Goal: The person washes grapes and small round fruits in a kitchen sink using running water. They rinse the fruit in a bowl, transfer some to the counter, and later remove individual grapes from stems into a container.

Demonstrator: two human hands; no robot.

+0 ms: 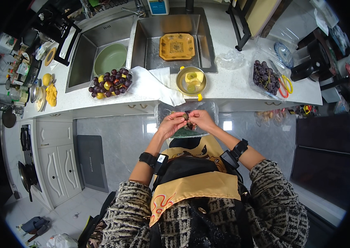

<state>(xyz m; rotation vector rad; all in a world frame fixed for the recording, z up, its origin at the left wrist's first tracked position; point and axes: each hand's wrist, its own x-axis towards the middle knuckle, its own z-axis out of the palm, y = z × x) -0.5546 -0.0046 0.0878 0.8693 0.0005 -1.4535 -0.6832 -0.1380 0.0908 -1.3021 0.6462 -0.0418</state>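
Above a bin lined with a clear plastic bag (211, 108), my two hands meet. My left hand (173, 125) pinches a small dark grape (185, 117) between thumb and fingertips. The fingers of my right hand (202, 121) are closed at the same grape from the other side; its far side is hidden by them. Dark scraps lie in the bag below. On the counter edge just beyond stands a small metal pot with yellow handles (179, 85), with yellow and pale green pieces inside.
A clear tray of dark grapes and yellow fruit (111, 84) sits left of a white cloth (154, 80). At right are more grapes (264, 76) in a plastic box, beside scissors (284, 86). The two sinks hold a green basin (109, 60) and an amber tray (177, 46).
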